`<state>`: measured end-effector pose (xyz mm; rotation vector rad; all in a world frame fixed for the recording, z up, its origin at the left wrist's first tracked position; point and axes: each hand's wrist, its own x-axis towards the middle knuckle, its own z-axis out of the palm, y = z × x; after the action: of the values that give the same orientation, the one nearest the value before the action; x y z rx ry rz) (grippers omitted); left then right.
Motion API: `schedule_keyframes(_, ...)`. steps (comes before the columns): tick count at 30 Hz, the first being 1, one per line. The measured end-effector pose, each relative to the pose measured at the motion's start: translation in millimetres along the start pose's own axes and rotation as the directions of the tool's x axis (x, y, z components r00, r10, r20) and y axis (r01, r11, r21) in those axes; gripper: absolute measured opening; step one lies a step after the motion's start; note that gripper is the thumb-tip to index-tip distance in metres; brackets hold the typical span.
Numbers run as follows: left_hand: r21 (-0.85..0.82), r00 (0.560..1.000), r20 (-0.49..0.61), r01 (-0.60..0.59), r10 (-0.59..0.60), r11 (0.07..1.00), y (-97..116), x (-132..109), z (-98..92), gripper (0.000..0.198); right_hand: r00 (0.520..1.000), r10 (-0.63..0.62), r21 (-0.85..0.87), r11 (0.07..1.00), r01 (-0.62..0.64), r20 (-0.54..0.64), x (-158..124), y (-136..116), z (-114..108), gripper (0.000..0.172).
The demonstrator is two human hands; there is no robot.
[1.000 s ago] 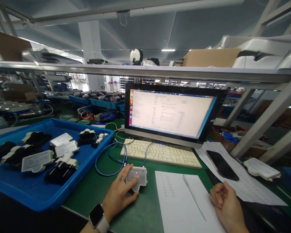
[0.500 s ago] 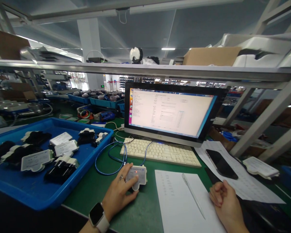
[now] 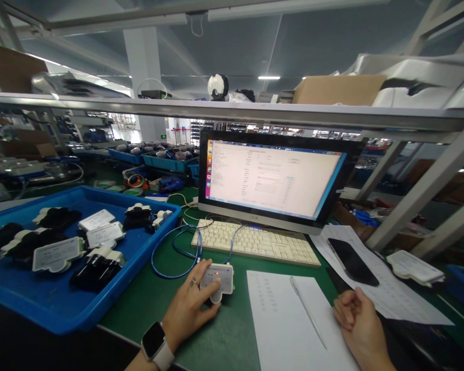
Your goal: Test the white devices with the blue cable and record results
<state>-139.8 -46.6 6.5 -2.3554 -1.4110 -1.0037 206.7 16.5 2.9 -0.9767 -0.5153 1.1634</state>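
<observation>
- White module (image 3: 226,281) sits on the green tabletop (image 3: 220,340), on the near side of the keyboard (image 3: 255,243) toward its left end, with a tiny red light glowing on its face
- Left hand (image 3: 191,304), watch (image 3: 153,341) on the wrist, has hold of it: fingers part-spread, one across the face, another by the top left corner, so some of the printing's covered
- Right hand (image 3: 361,324) lies nearer than the keyboard's right end, fingers half curled; can't tell how tightly, or if anything's tucked inside
- Blue cable (image 3: 170,279) loops around just left of the keyboard, and a strand the same blue crosses the keys, so that end's kinda cluttered
- Big blue tray (image 3: 129,278) further left of the keyboard, holding a bunch of black-and-white parts
- White paper (image 3: 268,330) with a pen (image 3: 308,312) on it, near side of the keyboard
- Phone (image 3: 352,262) on printed sheets (image 3: 408,304) right of the keyboard, similar white unit (image 3: 415,267) past that
- Monitor (image 3: 272,178) right behind the keyboard, lit up; shelf (image 3: 232,110) runs across higher up
- Writing: screen, module label and handwritten-looking columns on the paper are all too small or blurry to read, same for the monitor's logo
</observation>
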Motion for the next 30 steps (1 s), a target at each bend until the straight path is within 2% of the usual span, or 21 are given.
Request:
schedule_keyframes(22, -0.002, 0.999, 0.040, -0.003, 0.004, 1.000, -2.9, -2.8, 2.0, 0.037, 1.000, -0.029, -0.002, 1.000, 0.029, -0.001, 2.3, 1.1, -1.4, 0.033)
schedule_keyframes(27, -0.002, 0.998, 0.054, 0.013, -0.013, 1.000, -4.7, -2.8, 1.4, 0.047, 1.000, -0.027, -0.009, 1.000, 0.027, 0.001, 2.5, 1.4, -1.6, 0.034)
schedule_keyframes(30, -0.005, 0.998, 0.060, 0.018, -0.018, 1.000, -3.9, -2.8, 1.7, 0.041, 0.999, -0.032, -0.020, 0.999, 0.032, 0.004, 2.6, 1.6, -1.5, 0.034)
